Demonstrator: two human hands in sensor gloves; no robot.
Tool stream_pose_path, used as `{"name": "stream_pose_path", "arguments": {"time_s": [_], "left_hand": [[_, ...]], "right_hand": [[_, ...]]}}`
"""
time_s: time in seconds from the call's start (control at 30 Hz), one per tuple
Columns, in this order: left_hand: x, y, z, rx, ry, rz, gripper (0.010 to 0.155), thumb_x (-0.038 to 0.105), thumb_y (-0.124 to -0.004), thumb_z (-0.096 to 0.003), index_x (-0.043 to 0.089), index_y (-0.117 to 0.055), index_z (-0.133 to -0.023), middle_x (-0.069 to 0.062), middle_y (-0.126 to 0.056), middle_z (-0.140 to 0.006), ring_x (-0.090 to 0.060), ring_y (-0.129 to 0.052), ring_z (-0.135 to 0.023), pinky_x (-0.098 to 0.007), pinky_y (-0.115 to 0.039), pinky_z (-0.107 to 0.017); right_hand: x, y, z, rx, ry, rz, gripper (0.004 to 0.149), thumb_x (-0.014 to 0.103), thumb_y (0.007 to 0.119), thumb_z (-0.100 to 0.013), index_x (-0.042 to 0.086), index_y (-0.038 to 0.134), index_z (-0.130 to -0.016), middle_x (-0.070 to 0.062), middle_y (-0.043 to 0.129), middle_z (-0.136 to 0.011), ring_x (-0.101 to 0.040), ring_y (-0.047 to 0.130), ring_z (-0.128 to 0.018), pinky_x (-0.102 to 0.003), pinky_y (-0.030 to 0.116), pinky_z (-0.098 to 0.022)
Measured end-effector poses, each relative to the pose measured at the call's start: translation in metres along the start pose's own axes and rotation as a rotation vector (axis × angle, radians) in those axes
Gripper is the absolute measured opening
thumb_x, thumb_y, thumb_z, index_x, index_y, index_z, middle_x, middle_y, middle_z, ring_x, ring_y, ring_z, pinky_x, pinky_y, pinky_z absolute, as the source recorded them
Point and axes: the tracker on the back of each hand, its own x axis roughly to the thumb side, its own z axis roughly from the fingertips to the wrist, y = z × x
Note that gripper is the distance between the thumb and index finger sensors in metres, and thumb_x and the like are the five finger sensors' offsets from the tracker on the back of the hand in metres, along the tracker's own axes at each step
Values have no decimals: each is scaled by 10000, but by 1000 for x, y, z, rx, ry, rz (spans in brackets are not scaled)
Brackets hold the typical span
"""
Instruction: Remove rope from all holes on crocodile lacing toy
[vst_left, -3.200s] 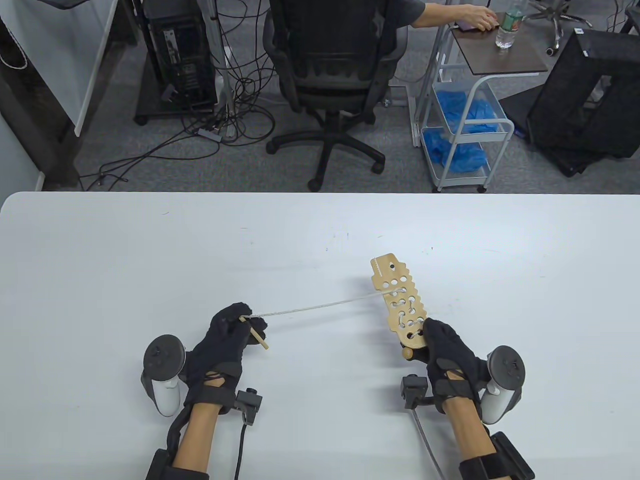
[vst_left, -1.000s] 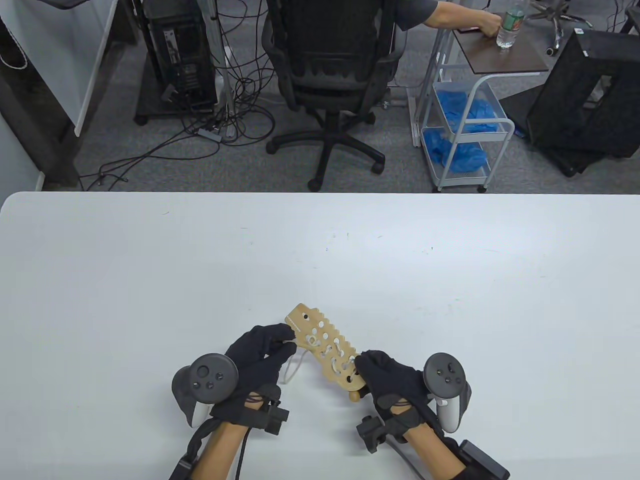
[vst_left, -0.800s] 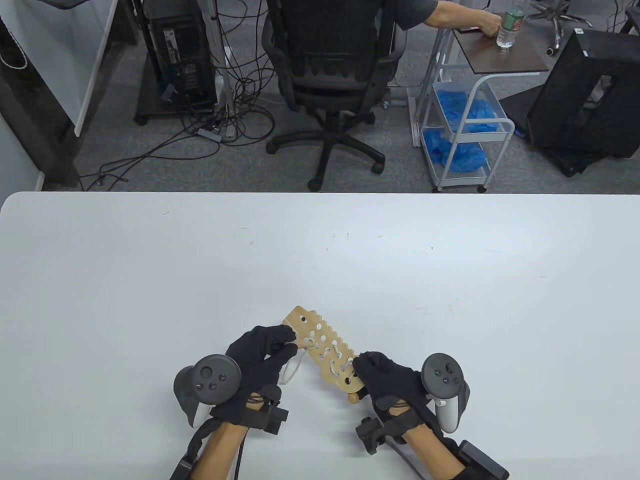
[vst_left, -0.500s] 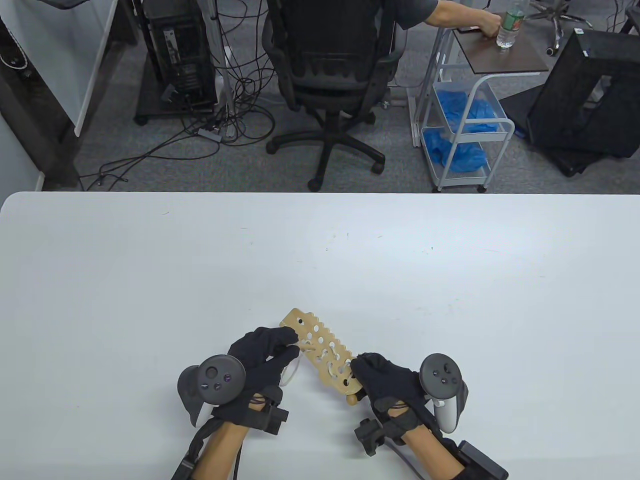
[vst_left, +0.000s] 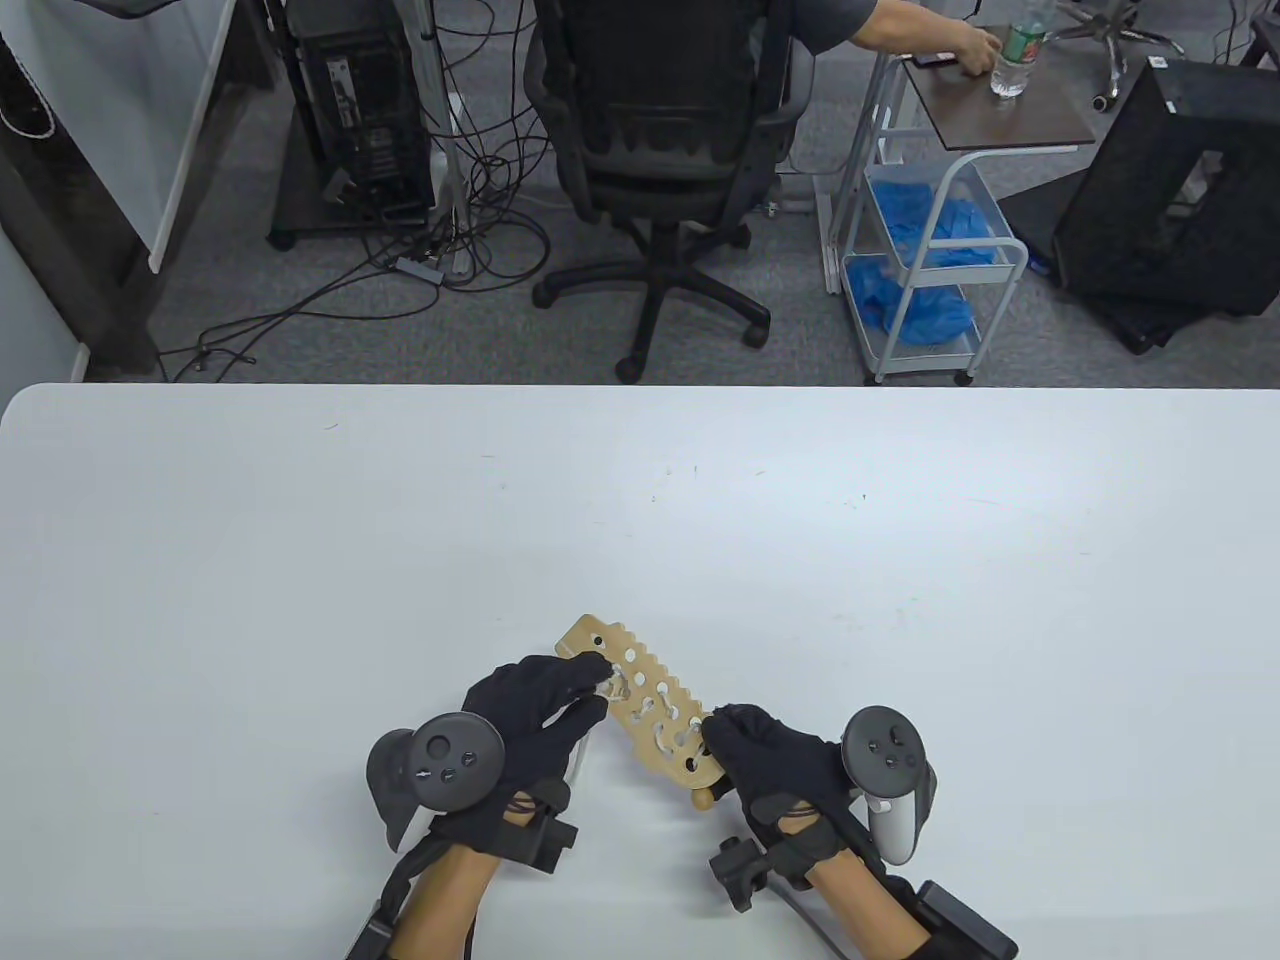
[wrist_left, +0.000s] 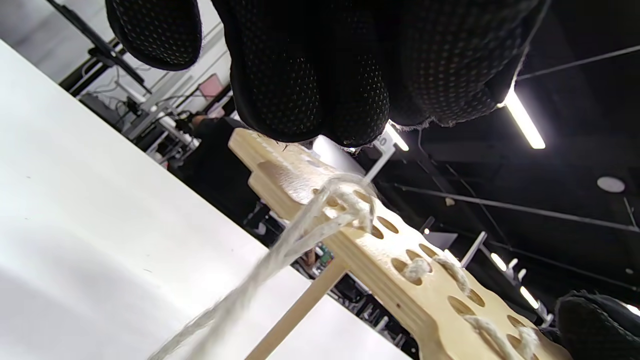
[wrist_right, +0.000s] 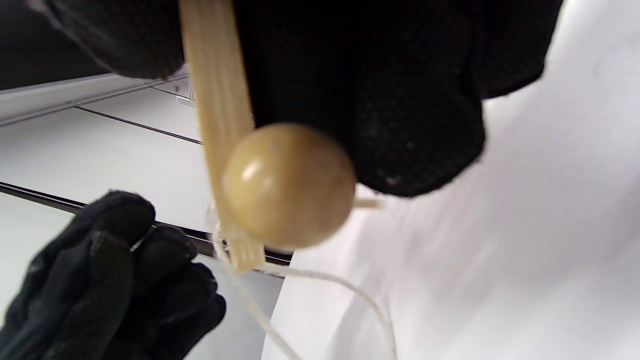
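- One flat pale wooden crocodile lacing board (vst_left: 648, 705), full of round holes, is held tilted just above the white table (vst_left: 900, 600), near its front edge, between my two hands.
- My right hand (vst_left: 775, 765) grips the board's near end, fingers (wrist_right: 410, 100) curled round it, beside one round wooden bead (wrist_right: 289, 186).
- My left hand (vst_left: 530, 715) pinches one white twisted rope (wrist_left: 320, 220) at a hole near the board's far end, fingertips (wrist_left: 320, 100) bunched together.
- The rope is laced through several more holes towards my right hand; I cannot count them exactly.
- One thin wooden stick (wrist_left: 295, 312) shows below the board.
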Motion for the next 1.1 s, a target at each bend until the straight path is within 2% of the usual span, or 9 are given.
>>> {"name": "stream_pose_path", "arguments": {"time_s": [0.23,0.4,0.43,0.53,0.6,0.7,0.77,0.8,1.1], "left_hand": [[-17,7,2,81,154,97,523,412,-762,-494,345,-730,-1012,13,-935,-845,-179,-945,-693,-587,-710,-659],[-32,6,1,64,241,205,529,315,-795,-490,320,-728,-1015,0,-932,-860,-192,-944,-704,-592,-708,-655],[-35,3,0,37,234,253,524,381,-761,-495,320,-729,-1015,-6,-928,-871,-200,-939,-716,-598,-702,-658],[-38,-6,-5,-85,201,387,524,308,-801,-488,323,-747,-1009,-25,-915,-911,-233,-917,-767,-627,-677,-665],[-37,-15,-6,-198,174,492,519,381,-774,-496,338,-752,-1012,-35,-892,-956,-257,-883,-824,-648,-651,-677],[-33,-27,-8,-374,120,652,535,316,-789,-505,354,-728,-1035,-39,-843,-1019,-286,-817,-905,-671,-608,-699],[-30,-33,-7,-441,108,720,532,368,-745,-520,361,-710,-1051,-43,-821,-1044,-301,-780,-943,-686,-582,-709],[-28,-35,-7,-457,97,739,544,300,-775,-518,360,-707,-1054,-42,-819,-1047,-304,-778,-947,-689,-578,-710],[-24,-37,-7,-492,72,641,528,316,-815,-498,357,-751,-1021,-32,-844,-1029,-306,-787,-944,-699,-573,-710]], "right_hand": [[11,-6,2,-5,-56,-122,471,396,809,-422,18,847,-700,-190,1041,-463,-388,1029,-372,-633,748,-455],[16,-4,2,48,-96,-212,470,400,808,-424,23,847,-703,-187,1041,-469,-384,1028,-381,-633,747,-460],[17,-2,2,63,-106,-224,470,399,808,-425,23,846,-705,-188,1040,-472,-386,1027,-382,-634,746,-462],[18,0,3,88,-123,-235,469,401,808,-426,28,846,-707,-183,1041,-474,-384,1028,-384,-632,747,-466],[19,2,3,110,-135,-246,470,402,807,-427,29,846,-710,-183,1040,-476,-383,1028,-387,-632,747,-468],[20,3,3,129,-146,-267,469,404,806,-427,31,847,-710,-182,1041,-477,-382,1028,-388,-632,746,-471],[21,3,3,137,-151,-275,469,403,807,-427,31,846,-710,-182,1040,-478,-383,1027,-389,-634,745,-471],[21,4,3,139,-153,-276,469,404,806,-428,32,847,-711,-183,1040,-479,-382,1027,-390,-634,745,-470],[21,3,3,133,-149,-276,470,404,806,-428,31,846,-711,-182,1040,-479,-383,1028,-387,-633,745,-470]]}}
